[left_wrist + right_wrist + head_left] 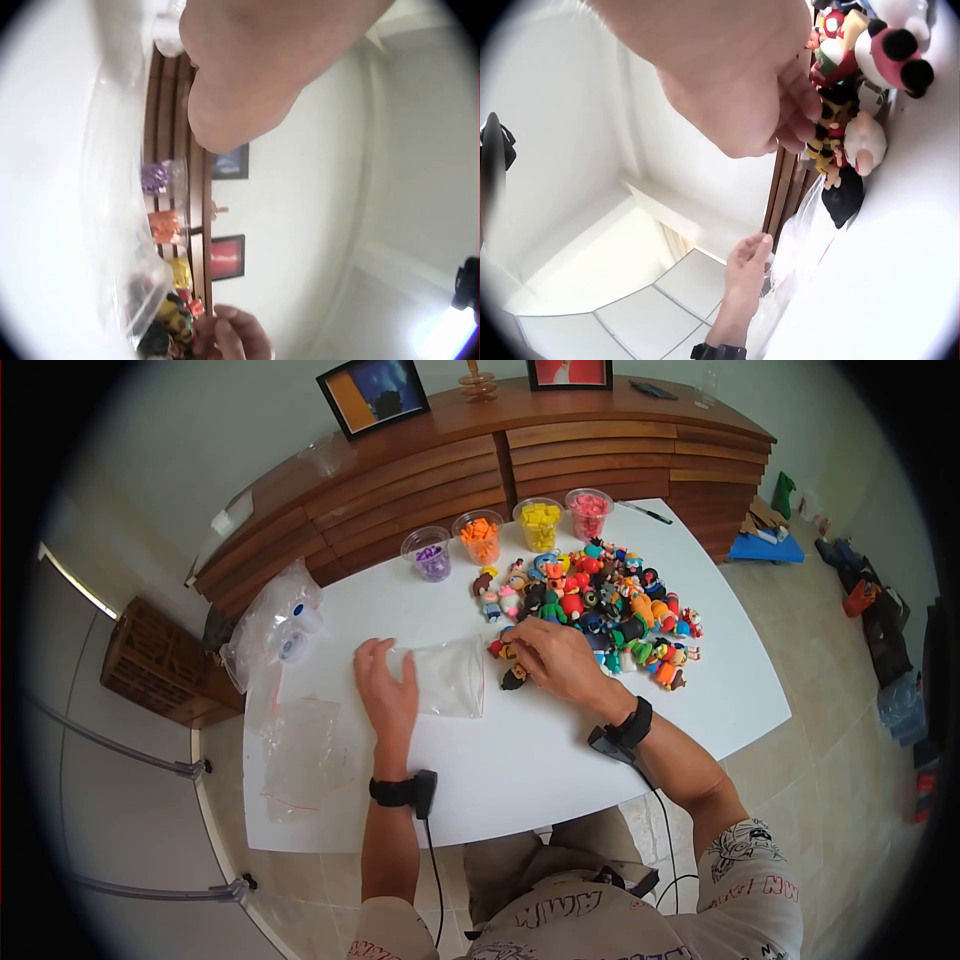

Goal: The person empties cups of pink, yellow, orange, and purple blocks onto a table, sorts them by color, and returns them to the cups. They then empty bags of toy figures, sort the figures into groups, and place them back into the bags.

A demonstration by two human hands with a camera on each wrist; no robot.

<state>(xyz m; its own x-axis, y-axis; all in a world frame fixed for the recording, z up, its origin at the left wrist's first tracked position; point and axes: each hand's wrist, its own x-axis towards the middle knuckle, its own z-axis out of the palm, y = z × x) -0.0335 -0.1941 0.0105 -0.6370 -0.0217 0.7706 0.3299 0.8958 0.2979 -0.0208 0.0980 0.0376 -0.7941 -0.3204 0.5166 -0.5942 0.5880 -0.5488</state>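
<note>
My left hand (385, 690) is at the left edge of a clear zip bag (448, 680), thumb and fingers loosely bent and apart. The bag lies on the table between my hands, a red line along its right edge. My right hand (565, 668) reaches over the near left side of a pile of small toy figures (600, 600), its fingers curled. Its fingertips are right at a yellow-and-black striped figure (821, 154); I cannot tell whether they grip it. A black-haired figure (513, 678) lies just below that hand.
Cups of purple (433, 563), orange (481, 543), yellow (540, 530) and pink pieces (589, 515) line the table's far edge. A pen (645, 512) lies right of them. More clear bags (300, 745) and a plastic bundle (275, 615) are at left.
</note>
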